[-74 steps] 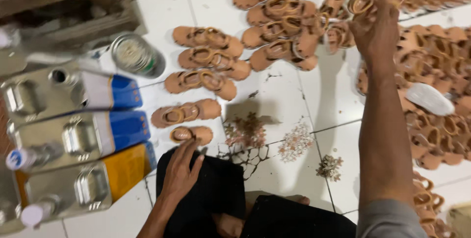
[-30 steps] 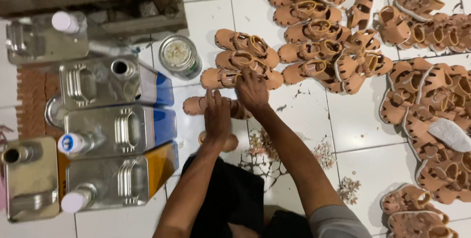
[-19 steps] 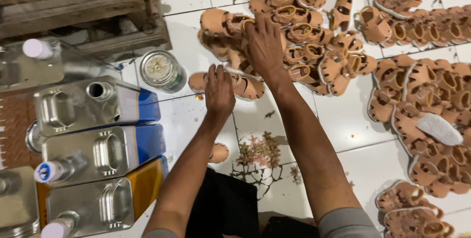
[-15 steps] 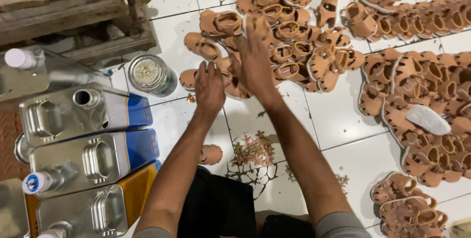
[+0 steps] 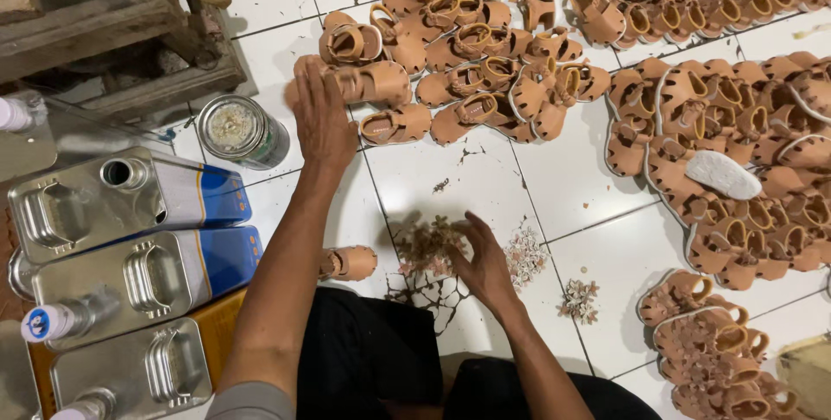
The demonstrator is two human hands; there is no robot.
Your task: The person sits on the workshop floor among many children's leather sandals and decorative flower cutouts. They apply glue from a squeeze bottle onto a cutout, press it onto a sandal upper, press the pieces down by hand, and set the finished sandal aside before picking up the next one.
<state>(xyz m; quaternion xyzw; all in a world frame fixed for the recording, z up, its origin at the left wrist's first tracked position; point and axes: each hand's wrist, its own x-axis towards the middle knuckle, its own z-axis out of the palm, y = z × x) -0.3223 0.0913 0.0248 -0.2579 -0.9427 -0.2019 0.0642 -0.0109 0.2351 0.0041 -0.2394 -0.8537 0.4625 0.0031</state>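
The left hand (image 5: 322, 117), fingers spread flat, rests on a tan strapped baby sandal (image 5: 363, 82) at the near edge of the sandal cluster on the white tiled floor (image 5: 571, 186), while the right hand (image 5: 485, 255), fingers curled loosely, touches a small pile of tan flower trims (image 5: 426, 242).

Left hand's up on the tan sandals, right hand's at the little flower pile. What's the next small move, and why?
Probably pinch one flower trim from the pile: the right hand has its fingertips on it, while the left hand lies flat on a tan sandal, seemingly steadying it.
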